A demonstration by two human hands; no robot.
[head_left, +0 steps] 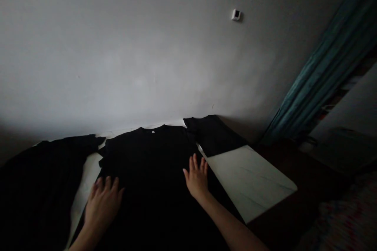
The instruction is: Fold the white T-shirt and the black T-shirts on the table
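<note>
Lying splayed on the black shirt (153,172), the left hand (103,200) and right hand (196,179) are seemingly smoothing it flat, collar toward the far edge of the counter (250,184).

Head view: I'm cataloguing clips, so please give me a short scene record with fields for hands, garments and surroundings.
Left hand: open, palm down on the black T-shirt
Right hand: open, palm down on the same shirt
T-shirt: spread out, neckline toward the wall, white neck label
Other garments: black one at left, black one at right
Surface: white veined tabletop
Background: small white wall device, teal curtain
</note>
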